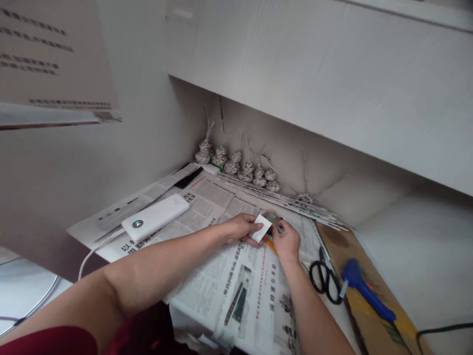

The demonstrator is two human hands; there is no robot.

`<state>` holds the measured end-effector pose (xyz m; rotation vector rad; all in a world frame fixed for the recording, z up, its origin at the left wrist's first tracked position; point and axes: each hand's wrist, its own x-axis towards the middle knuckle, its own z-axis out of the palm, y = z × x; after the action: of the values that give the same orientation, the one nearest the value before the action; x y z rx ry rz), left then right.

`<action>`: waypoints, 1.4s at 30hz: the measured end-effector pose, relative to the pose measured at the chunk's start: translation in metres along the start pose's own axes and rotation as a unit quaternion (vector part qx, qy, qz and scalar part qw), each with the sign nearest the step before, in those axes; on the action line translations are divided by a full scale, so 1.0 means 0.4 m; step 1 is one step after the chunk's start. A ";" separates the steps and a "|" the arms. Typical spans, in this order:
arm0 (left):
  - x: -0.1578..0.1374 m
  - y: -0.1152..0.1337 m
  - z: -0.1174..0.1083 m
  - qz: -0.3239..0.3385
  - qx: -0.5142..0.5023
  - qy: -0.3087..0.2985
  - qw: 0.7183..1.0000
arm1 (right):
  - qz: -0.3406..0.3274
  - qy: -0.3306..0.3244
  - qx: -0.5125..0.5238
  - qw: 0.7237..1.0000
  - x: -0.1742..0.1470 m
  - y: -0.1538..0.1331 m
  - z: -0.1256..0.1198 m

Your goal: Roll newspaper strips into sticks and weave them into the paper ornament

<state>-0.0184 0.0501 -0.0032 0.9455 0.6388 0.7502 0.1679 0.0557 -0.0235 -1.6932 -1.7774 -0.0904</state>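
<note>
A small white piece of paper [262, 228] is pinched between the thumb and fingers of my left hand [242, 229], above the newspaper. Close beside its right edge, my right hand [287, 241] has its fingers drawn together. What they hold is too small and partly hidden to make out. Just behind the paper lies a greyish rounded thing [272, 216] of unclear kind. Part of an orange object [271, 245] shows below the paper, between my hands. Black-handled scissors [325, 278] lie to the right of my right forearm.
Newspaper sheets [210, 276] cover the table. A white power bank [157, 217] with a cable lies left. Several woven gourd shapes [232, 162] line the back, behind thin paper sticks [281, 197]. A blue glue gun [365, 288] rests on cardboard [342, 246]. A white panel [314, 74] overhangs the back.
</note>
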 end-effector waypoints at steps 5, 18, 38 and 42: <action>0.003 -0.003 -0.004 0.002 0.003 -0.001 1.000 | -0.019 -0.007 -0.006 1.000 -0.001 0.002 0.003; -0.006 0.008 -0.004 0.012 0.017 -0.006 1.000 | -0.104 -0.017 0.009 0.994 -0.004 0.004 0.008; -0.002 0.005 -0.001 0.017 0.025 0.034 0.999 | -0.036 0.076 0.220 0.972 -0.002 -0.039 -0.066; -0.001 0.007 -0.001 0.027 0.029 0.040 0.998 | 0.055 -0.065 0.374 0.924 -0.004 -0.066 -0.080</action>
<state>-0.0197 0.0512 -0.0010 0.9924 0.7109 0.8247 0.1569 0.0349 0.0107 -1.2371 -1.5126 0.6827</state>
